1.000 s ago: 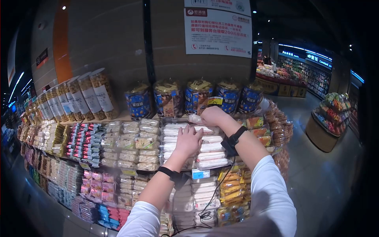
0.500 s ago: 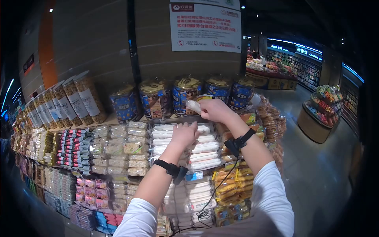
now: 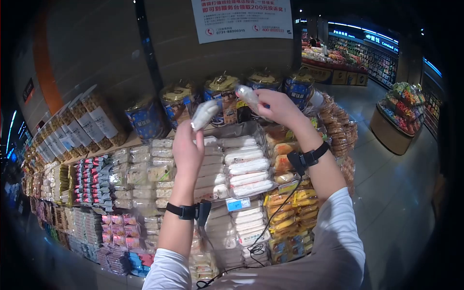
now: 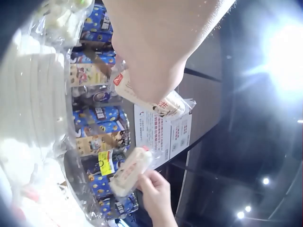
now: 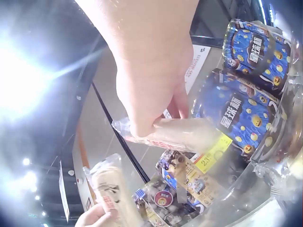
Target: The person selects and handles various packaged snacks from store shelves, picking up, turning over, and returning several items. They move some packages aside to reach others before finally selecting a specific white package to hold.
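Note:
In the head view my left hand [image 3: 187, 151] grips a wrapped white snack bar [image 3: 205, 114], raised above the display. Another wrapped white snack bar [image 3: 247, 95] is pinched in my right hand [image 3: 279, 107], slightly higher and to the right. Red print shows on the clear wrapper of the left bar [image 4: 171, 105] in the left wrist view. The right bar [image 5: 173, 134] lies across the thumb and fingers in the right wrist view. Below both hands, rows of similar white bars [image 3: 249, 176] lie in a clear tray.
Blue tubs [image 3: 222, 99] with gold lids line the back ledge. Tall clear jars [image 3: 99, 121] stand at the left. Orange-brown breads [image 3: 282, 157] and yellow packs [image 3: 282, 212] lie at the right. A black cable [image 3: 258, 241] hangs before the lower shelf.
My left hand has risen from the tray and now holds a white bar. My right hand has lifted its bar higher. The head view has shifted downward.

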A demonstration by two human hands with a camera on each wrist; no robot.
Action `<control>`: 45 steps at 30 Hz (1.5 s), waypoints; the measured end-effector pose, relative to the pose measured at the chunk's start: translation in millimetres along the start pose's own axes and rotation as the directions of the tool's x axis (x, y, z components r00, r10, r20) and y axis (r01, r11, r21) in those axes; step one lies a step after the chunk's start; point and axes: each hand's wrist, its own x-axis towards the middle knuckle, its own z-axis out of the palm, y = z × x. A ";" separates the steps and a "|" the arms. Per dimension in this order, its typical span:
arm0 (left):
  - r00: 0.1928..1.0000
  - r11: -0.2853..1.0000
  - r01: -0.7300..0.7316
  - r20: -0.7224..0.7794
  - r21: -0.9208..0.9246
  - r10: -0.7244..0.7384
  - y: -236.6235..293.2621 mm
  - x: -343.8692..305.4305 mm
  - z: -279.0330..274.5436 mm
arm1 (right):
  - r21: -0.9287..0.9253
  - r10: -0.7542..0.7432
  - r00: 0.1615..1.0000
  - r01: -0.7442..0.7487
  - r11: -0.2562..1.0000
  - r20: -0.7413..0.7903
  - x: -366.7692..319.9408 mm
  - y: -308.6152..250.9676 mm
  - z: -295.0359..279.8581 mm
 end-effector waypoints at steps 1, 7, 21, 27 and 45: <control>0.994 0.992 0.107 0.021 -0.068 -0.106 2.5 1.8 -13.1 | -0.064 -0.074 0.993 0.080 0.995 0.092 -0.3 -0.3 7.1; 0.990 0.988 0.143 0.006 -0.051 -0.143 -1.7 -5.9 -33.1 | -0.208 -0.164 0.859 0.295 0.932 0.485 -5.9 -3.6 88.6; 0.971 0.976 0.217 0.096 0.023 -0.218 7.6 -35.9 -55.6 | -0.335 0.053 0.842 0.155 0.929 0.537 -18.9 7.1 141.5; 0.990 0.991 0.128 0.057 0.040 -0.130 7.0 -37.6 -53.0 | -0.350 -0.041 0.902 0.208 0.913 0.430 -14.8 3.4 136.0; 0.984 0.988 0.154 0.097 -0.004 -0.153 26.4 -57.1 -57.5 | -0.272 0.013 0.878 0.135 0.953 0.479 -24.6 3.0 145.7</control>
